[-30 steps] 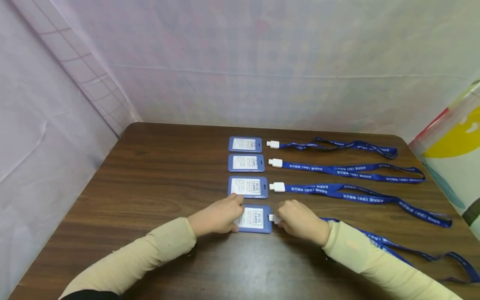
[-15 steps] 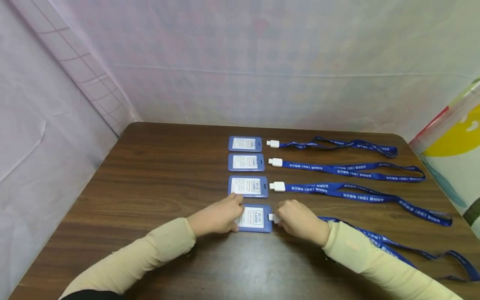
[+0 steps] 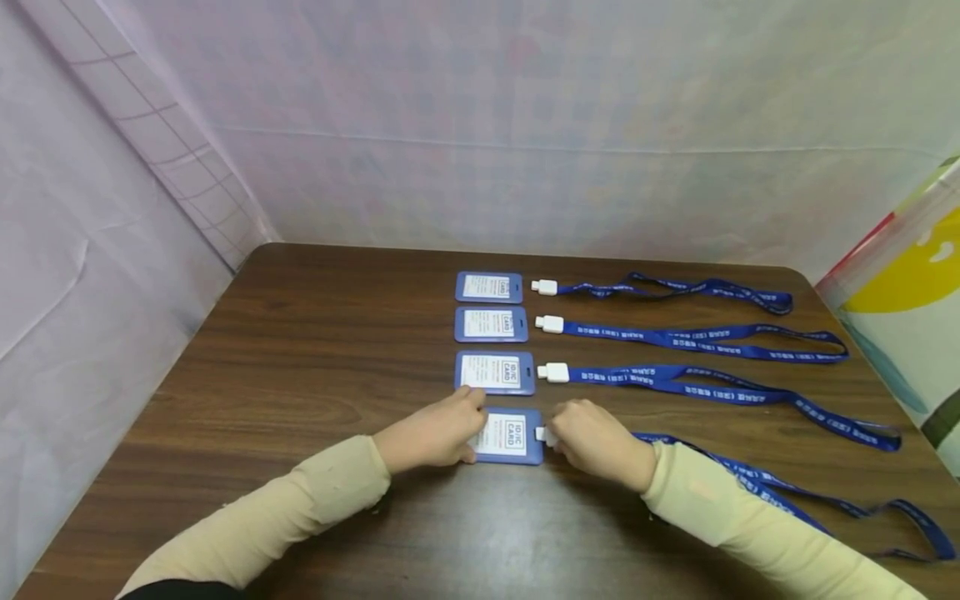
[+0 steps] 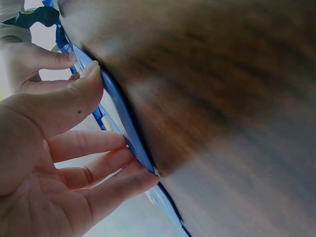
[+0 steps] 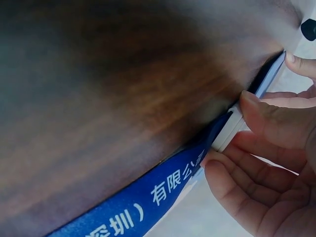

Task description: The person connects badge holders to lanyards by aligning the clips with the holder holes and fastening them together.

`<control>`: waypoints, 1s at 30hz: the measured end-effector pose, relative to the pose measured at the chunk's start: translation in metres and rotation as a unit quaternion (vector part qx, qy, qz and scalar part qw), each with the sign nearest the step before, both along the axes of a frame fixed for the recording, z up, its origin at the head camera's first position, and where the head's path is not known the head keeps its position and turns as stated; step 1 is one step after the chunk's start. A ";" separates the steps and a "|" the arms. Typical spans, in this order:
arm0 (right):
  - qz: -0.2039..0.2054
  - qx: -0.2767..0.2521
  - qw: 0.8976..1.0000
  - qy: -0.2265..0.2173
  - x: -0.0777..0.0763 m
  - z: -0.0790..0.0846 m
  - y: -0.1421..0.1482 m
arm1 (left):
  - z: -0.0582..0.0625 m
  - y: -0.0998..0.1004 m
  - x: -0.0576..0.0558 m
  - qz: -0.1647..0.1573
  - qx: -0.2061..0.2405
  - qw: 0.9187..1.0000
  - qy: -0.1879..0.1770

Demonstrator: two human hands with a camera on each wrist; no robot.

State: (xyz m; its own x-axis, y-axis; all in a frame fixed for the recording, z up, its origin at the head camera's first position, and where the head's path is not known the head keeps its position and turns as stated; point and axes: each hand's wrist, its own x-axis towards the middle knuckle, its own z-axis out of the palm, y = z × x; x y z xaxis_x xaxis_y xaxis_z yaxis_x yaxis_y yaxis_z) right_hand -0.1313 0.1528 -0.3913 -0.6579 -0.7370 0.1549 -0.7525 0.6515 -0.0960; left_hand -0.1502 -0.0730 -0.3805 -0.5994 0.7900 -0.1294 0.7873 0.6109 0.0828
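Wooden table [image 3: 322,333]: four badges [image 3: 491,325], four lanyards [image 3: 615,333].
Your left hand [image 3: 435,429] grips the six-o'clock badge [image 3: 517,446]; your right hand [image 3: 600,440] pinches a clip [image 5: 227,132].

Four card holders [image 3: 491,325] run toward 12 o'clock on the table [image 3: 322,333], each with a lanyard [image 3: 723,392] at 3. The nearest holder [image 3: 513,436] has the left hand [image 3: 435,429] at 9, the right hand [image 3: 600,442] at 3.
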 end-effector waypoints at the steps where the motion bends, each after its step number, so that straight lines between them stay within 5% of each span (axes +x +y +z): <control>1: -0.002 0.001 1.000 0.000 0.000 0.000 0.000 | 0.000 0.000 0.000 0.000 0.000 1.000 0.000; 14: 0.004 -0.005 1.000 0.015 0.001 0.001 -0.004 | 0.000 0.000 -0.001 -0.002 0.005 1.000 -0.003; 30: -0.017 0.002 0.999 -0.042 -0.006 0.005 0.004 | 0.005 -0.005 -0.016 -0.013 0.049 0.998 -0.032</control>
